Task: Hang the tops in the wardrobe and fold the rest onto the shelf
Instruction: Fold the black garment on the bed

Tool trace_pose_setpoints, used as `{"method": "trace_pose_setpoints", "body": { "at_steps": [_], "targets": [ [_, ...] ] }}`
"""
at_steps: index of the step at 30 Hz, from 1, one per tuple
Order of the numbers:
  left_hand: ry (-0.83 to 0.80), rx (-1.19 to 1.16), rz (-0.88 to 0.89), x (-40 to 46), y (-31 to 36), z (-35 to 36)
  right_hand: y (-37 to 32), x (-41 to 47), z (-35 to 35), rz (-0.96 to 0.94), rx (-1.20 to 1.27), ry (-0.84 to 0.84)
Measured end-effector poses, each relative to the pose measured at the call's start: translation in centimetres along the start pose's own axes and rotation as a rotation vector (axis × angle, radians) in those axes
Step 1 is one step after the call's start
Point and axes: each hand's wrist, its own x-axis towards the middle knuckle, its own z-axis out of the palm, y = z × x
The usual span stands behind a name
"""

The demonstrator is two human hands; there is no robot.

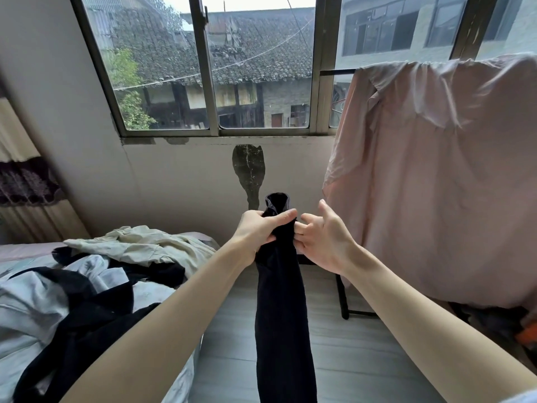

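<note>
Black garment (283, 315) in left hand (255, 228)

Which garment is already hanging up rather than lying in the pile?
The pink garment, draped over the rack on the right. The cream, pale blue and black pieces lie heaped on the bed.

Rm: sliding window (209, 65) w/ dark metal frame, tiled roofs beyond; grey wall (180, 181) (paint patch peeled below sill); pale plank floor (348, 359); patterned curtain (20, 181) at left edge.
</note>
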Motion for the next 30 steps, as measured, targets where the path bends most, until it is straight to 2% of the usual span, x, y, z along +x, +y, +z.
{"method": "trace_pose_setpoints", "body": {
  "at_steps": [2, 5, 8, 11, 16, 19, 25, 27, 30],
  "targets": [
    [0.014, 0.080, 0.071, 0.0, 0.2, -0.1, -0.4, -0.3, 0.0, -0.001, 0.031, -0.066],
    [0.120, 0.205, 0.154, -0.1, 0.9, -0.1, -0.9, -0.6, 0.2, -0.008, 0.047, -0.147],
    [0.184, 0.296, 0.238, -0.3, 1.3, 0.1, -1.2, -0.4, 0.6, -0.018, 0.047, -0.173],
    [0.160, 0.324, 0.277, -0.3, 1.5, -0.2, -1.3, -0.1, 0.6, -0.024, 0.057, -0.179],
    [0.239, 0.331, 0.315, 0.5, 1.7, -1.2, -1.6, 0.4, 0.9, -0.031, 0.059, -0.227],
    [0.159, 0.224, 0.326, 0.6, 2.1, -2.2, -2.0, 1.1, 0.7, -0.059, -0.022, -0.143],
    [-0.053, 0.040, 0.319, -0.3, 2.9, -5.0, -2.6, 3.2, -2.3, -0.378, -0.554, 0.269],
    [-0.110, 0.021, 0.307, -0.7, 3.4, -5.9, -3.0, 3.9, -3.3, -0.380, -0.664, 0.277],
    [-0.178, -0.045, 0.308, -1.1, 4.0, -7.2, -3.9, 4.7, -4.2, -0.270, -0.741, 0.120]
  ]
}}
